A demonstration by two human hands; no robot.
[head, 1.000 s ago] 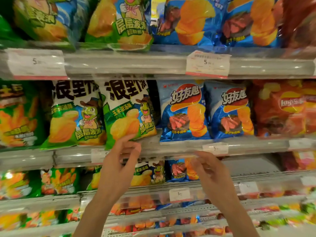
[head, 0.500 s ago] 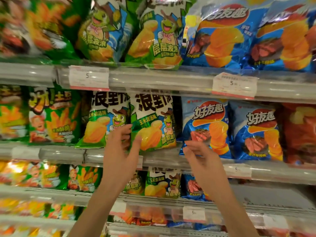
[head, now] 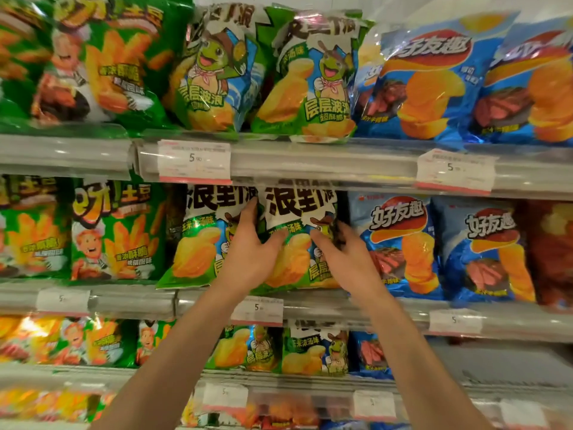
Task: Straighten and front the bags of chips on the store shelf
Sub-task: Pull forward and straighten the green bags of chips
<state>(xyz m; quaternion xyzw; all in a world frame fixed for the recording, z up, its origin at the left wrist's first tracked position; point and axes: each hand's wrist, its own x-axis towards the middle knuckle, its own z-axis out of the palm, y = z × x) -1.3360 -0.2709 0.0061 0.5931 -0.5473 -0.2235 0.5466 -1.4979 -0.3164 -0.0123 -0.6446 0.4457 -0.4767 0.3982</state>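
Since a moment ago, both your hands have climbed from the bag's lower corners to its middle. Your left hand (head: 248,252) grips the left edge of the green chip bag (head: 299,243) on the middle shelf (head: 356,305), thumb across the front, fingers behind. Your right hand (head: 344,256) pinches its right edge, fingertips blurred. Left of that bag stands a matching bag (head: 198,243); right of it, a blue bag (head: 400,243).

Bright even light, glossy glare, blurred edges.
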